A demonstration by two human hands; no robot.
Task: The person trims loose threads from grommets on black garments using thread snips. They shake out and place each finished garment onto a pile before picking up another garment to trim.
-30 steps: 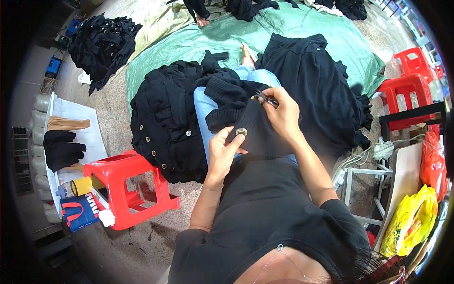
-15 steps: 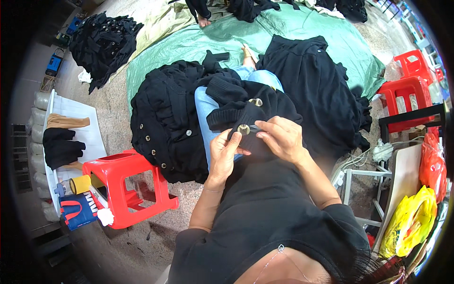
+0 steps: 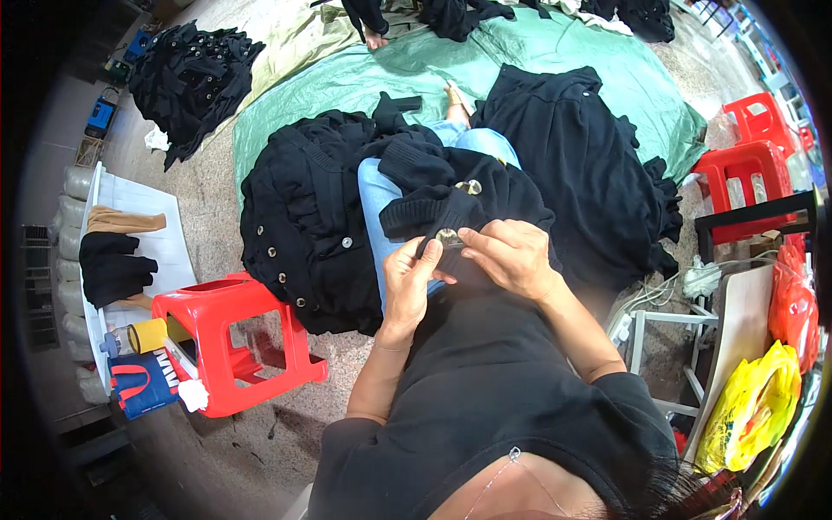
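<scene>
A black knitted cardigan [image 3: 511, 186] with ribbed edges lies across my lap, over blue jeans. My left hand [image 3: 409, 282] is closed on its edge, thumb and fingers pinching the cloth beside a large tan-and-dark button [image 3: 447, 237]. At the other side of that button is my right hand [image 3: 513, 258], its thumb and fingertips pinched together right against it. What the right fingers hold is too small to make out; a little shine shows by the button's lower edge. Another such button [image 3: 470, 186] sits farther up the cardigan.
Black buttoned garments [image 3: 303, 217] are heaped at my left. More black cloth [image 3: 563, 156] lies at my right on a green sheet [image 3: 347, 78]. A red stool [image 3: 217, 347] stands near left, with a blue bag [image 3: 143, 386] beside it. Another person's hand [image 3: 374, 40] shows at the far edge.
My right fingertips have moved slightly left, closer over the button. The shiny thin piece between them and the button shows less now. My left hand keeps its pinch.
</scene>
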